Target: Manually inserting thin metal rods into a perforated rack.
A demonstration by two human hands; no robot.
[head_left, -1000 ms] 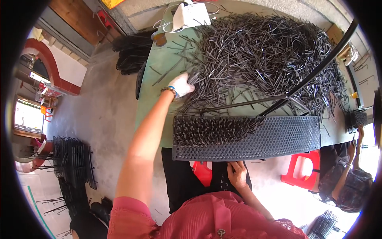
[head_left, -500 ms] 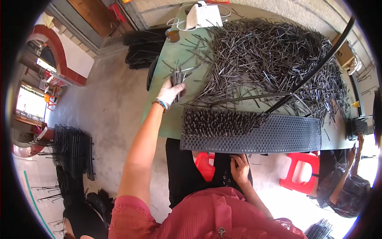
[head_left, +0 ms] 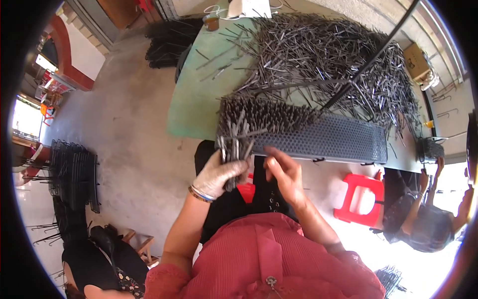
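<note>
A bunch of dark grey sticks [head_left: 236,149] is gripped in my gloved left hand [head_left: 217,175], just in front of the perforated panel's left end. My bare right hand [head_left: 286,177] is raised close beside the bunch, its fingers partly apart with nothing visible in them. The long black perforated panel [head_left: 343,137] stretches along the table's front edge. Upright dark sticks [head_left: 269,117] fill many holes in its left part; holes toward the right show bare. Behind it, a wide heap of loose dark sticks [head_left: 323,55] covers much of the green table [head_left: 191,104].
A black rod [head_left: 371,60] slants over the heap from the panel. A cup of brown liquid [head_left: 211,22] stands at the table's back left. Red stools [head_left: 359,199] are below. Another person [head_left: 423,219] works at the right; black racks [head_left: 74,174] stand left.
My left hand has brought the bunch from the table's left side toward me, before the panel. My right hand has risen from my lap to beside it. The view has shifted.
</note>
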